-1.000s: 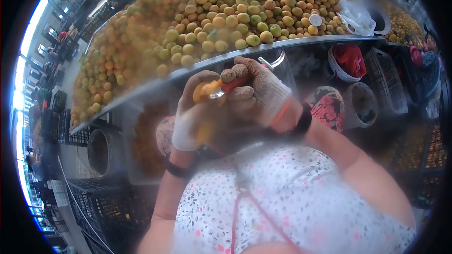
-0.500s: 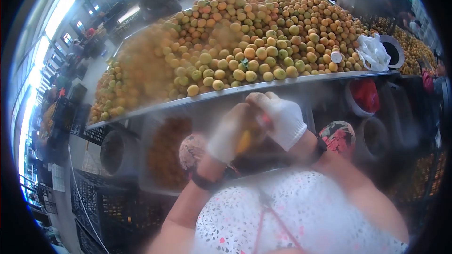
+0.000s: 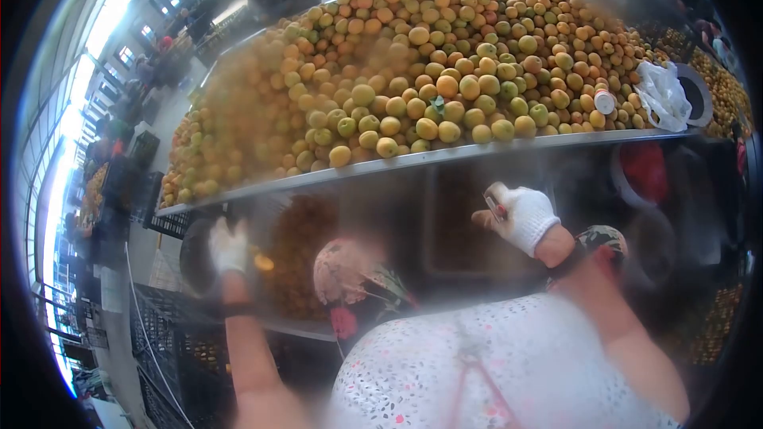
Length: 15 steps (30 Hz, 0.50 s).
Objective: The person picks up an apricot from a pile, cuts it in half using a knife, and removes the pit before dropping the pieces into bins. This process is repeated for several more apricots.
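On the table [image 3: 445, 156], a big heap of fruit [image 3: 477, 83] is spreading wide, orange, yellow and green, and reaching close to the metal edge. Below the table, a tub [image 3: 306, 332] is holding lots more orange fruit, near the person's flowery knee [image 3: 342, 266]. A round bin [image 3: 199, 254] is standing next to the tub. On the far right, a white bag [image 3: 664, 99] is lying by the heap, and a red bag [image 3: 645, 167] is showing under the table.

The two hands are working well apart, both wearing white gloves. The left hand [image 3: 229, 246] is reaching out by the bin and the tub. Its fingers are looking loose and apart, and nothing is showing between them. The right hand [image 3: 524, 218] is closing around a small tool [image 3: 494, 205] with red and shiny parts, and it is hanging in front of the table.

A little orange piece [image 3: 264, 260] is showing just beside the left hand, over the tub side. It is looking blurry, so I cannot tell if it is touching the glove. The left hand seems to be putting bits down. Any move there is calling for care around the bin's rim, while the right hand is needing a firm hold.
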Tool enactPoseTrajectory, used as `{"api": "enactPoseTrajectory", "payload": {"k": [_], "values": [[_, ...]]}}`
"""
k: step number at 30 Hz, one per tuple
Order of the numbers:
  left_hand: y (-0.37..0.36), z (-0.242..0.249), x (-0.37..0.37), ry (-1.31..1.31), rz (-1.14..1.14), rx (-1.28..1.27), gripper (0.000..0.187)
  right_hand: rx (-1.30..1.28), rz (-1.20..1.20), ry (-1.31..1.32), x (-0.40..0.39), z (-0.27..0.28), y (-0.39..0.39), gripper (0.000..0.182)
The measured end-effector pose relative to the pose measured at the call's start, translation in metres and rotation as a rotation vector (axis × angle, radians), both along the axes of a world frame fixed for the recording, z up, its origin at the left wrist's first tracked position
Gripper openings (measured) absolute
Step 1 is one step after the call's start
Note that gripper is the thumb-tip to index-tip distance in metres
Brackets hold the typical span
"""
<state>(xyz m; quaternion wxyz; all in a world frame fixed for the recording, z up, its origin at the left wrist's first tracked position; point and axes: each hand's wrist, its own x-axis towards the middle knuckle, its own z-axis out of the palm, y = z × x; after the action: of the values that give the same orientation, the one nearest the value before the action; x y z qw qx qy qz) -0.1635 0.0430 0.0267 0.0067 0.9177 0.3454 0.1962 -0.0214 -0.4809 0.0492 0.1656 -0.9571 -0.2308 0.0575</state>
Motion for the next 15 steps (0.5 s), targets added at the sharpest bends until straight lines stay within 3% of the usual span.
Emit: {"api": "enactPoseTrajectory", "payload": {"k": [3,5,7,13,15], "values": [[-0.03,0.031,0.056,-0.199,-0.199,-0.158,0.055,0.119,0.057,-0.001,0.01,-0.022,0.008,0.045],[-0.081,0.04,0.098,-0.234,-0.362,-0.707,0.052,0.191,0.016,0.16,0.017,-0.029,0.014,0.045],[-0.092,0.006,0.138,-0.022,-0.542,-0.198,0.051,0.265,-0.032,0.313,0.023,-0.032,0.02,0.045],[-0.111,-0.038,0.188,0.03,-0.725,-0.161,0.045,0.442,-0.086,0.399,0.029,-0.029,0.029,0.038],[-0.102,-0.039,0.188,-0.212,-0.715,-1.016,0.049,0.506,-0.077,0.386,0.031,-0.033,0.028,0.035]]}}
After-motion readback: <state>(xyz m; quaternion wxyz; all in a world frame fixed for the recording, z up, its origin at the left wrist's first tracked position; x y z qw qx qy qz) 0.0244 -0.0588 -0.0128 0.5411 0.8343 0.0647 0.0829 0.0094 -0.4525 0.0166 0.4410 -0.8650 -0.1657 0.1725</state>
